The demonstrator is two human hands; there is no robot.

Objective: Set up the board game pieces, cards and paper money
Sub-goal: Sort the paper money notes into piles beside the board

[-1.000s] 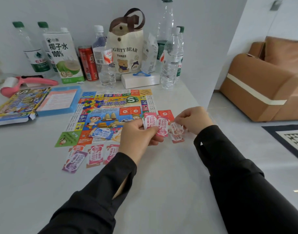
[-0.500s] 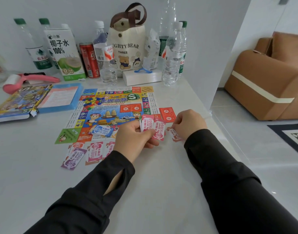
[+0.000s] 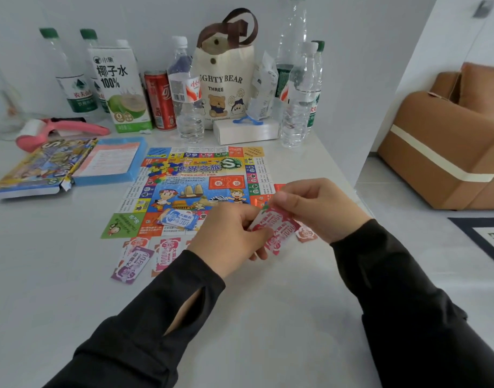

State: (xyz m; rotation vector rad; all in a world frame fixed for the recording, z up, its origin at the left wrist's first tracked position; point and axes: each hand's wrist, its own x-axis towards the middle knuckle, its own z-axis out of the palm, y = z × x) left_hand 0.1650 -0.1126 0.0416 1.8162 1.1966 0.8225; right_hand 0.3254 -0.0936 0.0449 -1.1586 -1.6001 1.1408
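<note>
A small sheaf of red paper notes (image 3: 276, 233) is held just above the white table (image 3: 268, 317), at the near right corner of the game board (image 3: 195, 189). The left hand (image 3: 229, 236) grips the sheaf's lower part with curled fingers. The right hand (image 3: 318, 208) pinches its upper edge between thumb and fingers, as if to peel one note off.

The task looks partly done. The board lies flat and unfolded. A few blue notes (image 3: 178, 219) rest on its near edge. Along the table just in front of it runs a row of laid-out notes, among them a purple note (image 3: 131, 264) and a pink note (image 3: 166, 254). One red note (image 3: 306, 233) lies on the table under the right wrist. The red sheaf is still to be dealt out. A cluster of small coloured bits (image 3: 156, 169) on the far left of the board may be playing pieces, but it is too small to tell. No separate card stack can be made out.

To the far left lie the game box lid (image 3: 41, 166) and a blue tray (image 3: 108, 161). Bottles, a carton, a can and a tote bag (image 3: 223, 79) line the far edge.

Half a second ago the right hand was down at the table by the lone red note. It has since risen and joined the left hand on the sheaf.
</note>
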